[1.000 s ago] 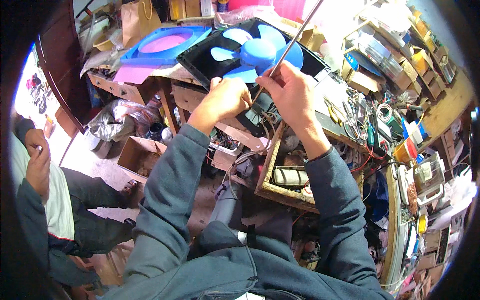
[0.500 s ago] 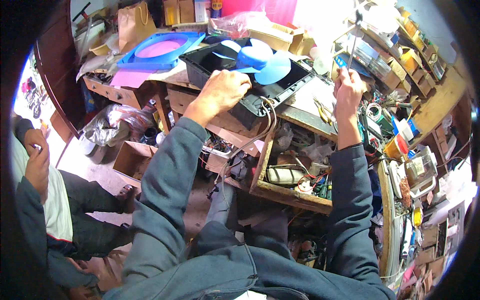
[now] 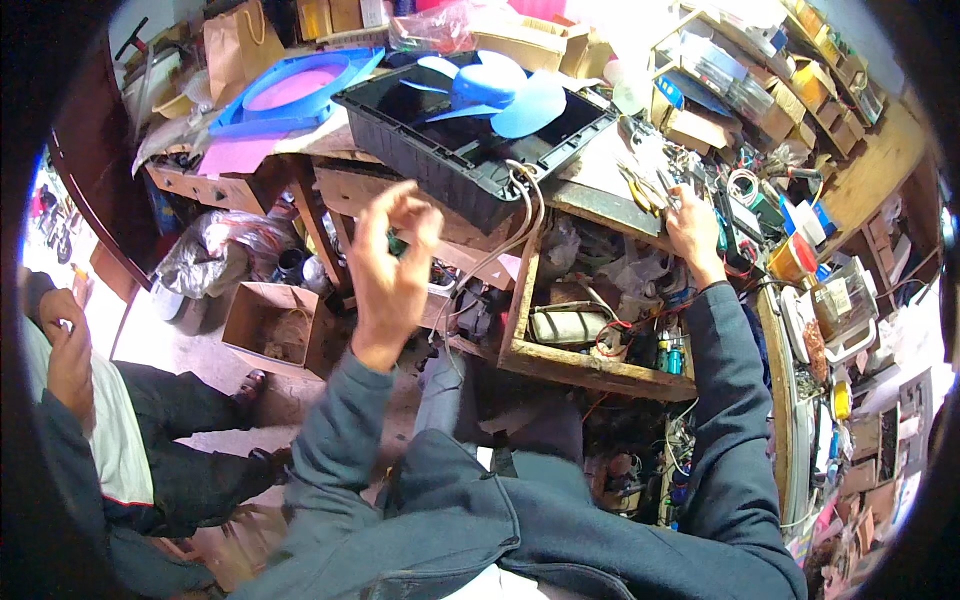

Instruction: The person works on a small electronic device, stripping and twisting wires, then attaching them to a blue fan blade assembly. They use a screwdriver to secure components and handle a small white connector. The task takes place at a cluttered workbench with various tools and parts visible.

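Observation:
My left hand (image 3: 395, 275) is raised in front of the black plastic housing (image 3: 420, 165), its fingers bent and apart. It touches nothing that I can make out; a small dark green patch shows between the fingers. On the right, my right hand (image 3: 692, 232) is closed around a thin rod-like tool (image 3: 664, 181), its exact kind unclear, over the bench edge beside yellow-handled pliers (image 3: 640, 190). Blue fan blades (image 3: 495, 95) sit inside the housing, and a grey cable (image 3: 527, 205) hangs from its near corner.
An open wooden drawer (image 3: 590, 372) full of wires and parts juts toward me. A blue fan frame (image 3: 290, 92) lies at the back left. On the floor stands a cardboard box (image 3: 275, 325). Another person (image 3: 110, 420) is at the left. Shelves of small boxes (image 3: 760, 100) line the right.
My left hand has come away from the fan blades, down and toward me, its fingers spreading. My right hand has lowered the thin tool toward the bench. The view has shifted slightly.

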Demonstrator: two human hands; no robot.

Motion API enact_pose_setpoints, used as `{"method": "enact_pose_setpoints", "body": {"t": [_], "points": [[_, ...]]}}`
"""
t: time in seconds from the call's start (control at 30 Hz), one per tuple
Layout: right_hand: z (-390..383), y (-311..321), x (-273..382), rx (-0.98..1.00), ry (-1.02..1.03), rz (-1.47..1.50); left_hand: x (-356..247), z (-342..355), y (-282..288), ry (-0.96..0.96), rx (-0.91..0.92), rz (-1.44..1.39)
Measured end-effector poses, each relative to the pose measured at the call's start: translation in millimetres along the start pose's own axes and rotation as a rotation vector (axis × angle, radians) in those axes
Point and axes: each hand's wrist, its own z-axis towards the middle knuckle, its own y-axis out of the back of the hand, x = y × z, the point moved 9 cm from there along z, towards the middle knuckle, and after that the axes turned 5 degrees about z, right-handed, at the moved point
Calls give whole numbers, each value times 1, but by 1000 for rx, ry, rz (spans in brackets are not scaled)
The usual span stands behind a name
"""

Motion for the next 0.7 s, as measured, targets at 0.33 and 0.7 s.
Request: {"method": "enact_pose_setpoints", "body": {"t": [0.33,0.7], "points": [[-29,25,66,-167,122,102,80,-51,-110,923,298,-1164],[-121,17,81,44,126,505,79,37,-24,690,116,-1225]]}}
